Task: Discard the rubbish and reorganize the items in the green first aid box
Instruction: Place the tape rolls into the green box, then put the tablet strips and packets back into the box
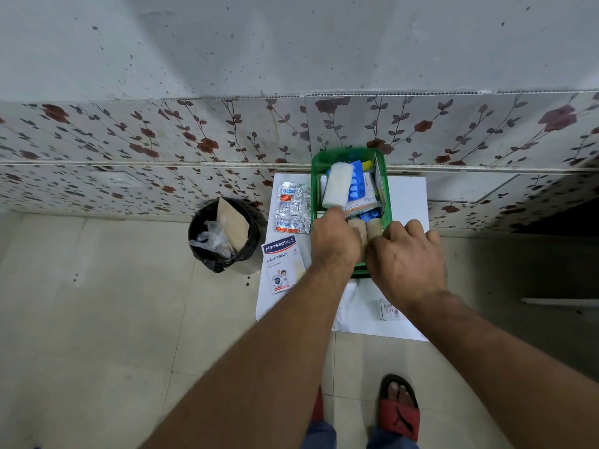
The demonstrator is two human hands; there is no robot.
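Leftmost, a round black-lined bin (223, 233) stands on the tiled floor, holding crinkled clear plastic and a brown paper piece. Beside it, on a flat white sheet (408, 196), lie a glossy Hansaplast packet (282, 266) and crumpled silver foil blister strips (292, 207). The rectangular green plastic first aid box (351, 189) sits on that sheet against the flowered wall tiles. The left hand (334, 239) pinches the end of a soft white gauze roll (337, 186) inside the box. The right hand (408, 254) curls around a tan cylindrical bandage roll (374, 227) at the box's near end.
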